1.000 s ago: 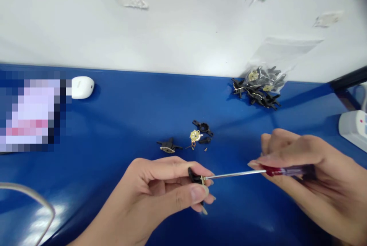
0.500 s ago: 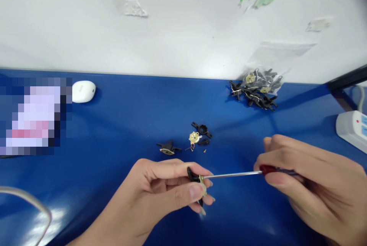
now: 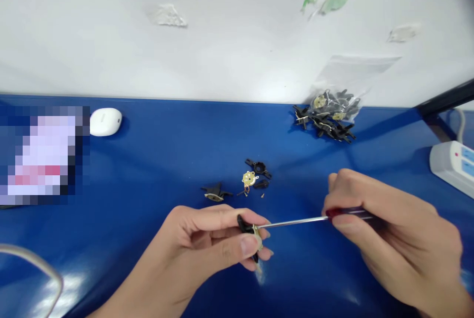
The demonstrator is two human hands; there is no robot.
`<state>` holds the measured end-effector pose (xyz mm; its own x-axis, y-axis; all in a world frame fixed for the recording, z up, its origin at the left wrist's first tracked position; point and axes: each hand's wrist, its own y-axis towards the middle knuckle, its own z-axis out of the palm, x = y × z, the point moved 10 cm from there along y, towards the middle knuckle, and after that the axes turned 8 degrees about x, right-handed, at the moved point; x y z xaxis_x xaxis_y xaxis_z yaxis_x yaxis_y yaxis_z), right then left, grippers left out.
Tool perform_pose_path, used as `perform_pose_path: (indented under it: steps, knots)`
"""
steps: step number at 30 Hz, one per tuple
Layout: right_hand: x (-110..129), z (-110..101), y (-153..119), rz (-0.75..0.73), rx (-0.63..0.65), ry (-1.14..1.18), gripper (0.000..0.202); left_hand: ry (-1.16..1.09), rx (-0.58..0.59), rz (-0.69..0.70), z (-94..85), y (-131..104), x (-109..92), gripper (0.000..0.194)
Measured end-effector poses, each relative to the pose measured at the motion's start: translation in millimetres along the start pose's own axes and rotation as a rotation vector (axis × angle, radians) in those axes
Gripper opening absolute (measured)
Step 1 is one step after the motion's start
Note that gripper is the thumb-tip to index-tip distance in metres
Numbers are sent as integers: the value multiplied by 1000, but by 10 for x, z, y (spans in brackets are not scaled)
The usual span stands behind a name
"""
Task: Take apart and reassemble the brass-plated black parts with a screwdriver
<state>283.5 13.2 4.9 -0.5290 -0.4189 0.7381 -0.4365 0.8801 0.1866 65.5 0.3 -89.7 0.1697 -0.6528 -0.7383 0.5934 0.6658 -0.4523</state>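
Observation:
My left hand [image 3: 218, 241] pinches a small black part with a brass-coloured plate [image 3: 256, 235] between thumb and fingers. In my right hand [image 3: 392, 239] is a screwdriver [image 3: 296, 221] with a dark red handle; its tip meets the upper edge of the plate. Just beyond my left hand, a black piece with a plate [image 3: 215, 193] lies on the blue table. To its right are a loose brass-coloured disc [image 3: 249, 178], a black bracket [image 3: 259, 167], a small black piece [image 3: 261, 184] and a tiny screw [image 3: 262, 195].
Black parts [image 3: 329, 128] lie beside a clear bag [image 3: 338, 98] against the white wall. A white case [image 3: 105, 122] and a blurred-out device [image 3: 44, 155] are on the left. A power strip [image 3: 450, 165] stands at the right, and a cable [image 3: 40, 263] curves at lower left.
The right hand and screwdriver have shifted slightly left, with the handle seen turned a little. The whole view has moved slightly. Both hands keep their holds.

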Motion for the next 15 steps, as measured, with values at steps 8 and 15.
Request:
perform_pose_path:
  steps: [8, 15]
  knots:
    - [-1, -26, -3, -15, -94, -5, 10, 10, -17, 6, -16, 15, 15, 21]
    - [-95, 22, 33, 91, 97, 0, 21, 11, -22, 0, 4, 19, -17, 15]
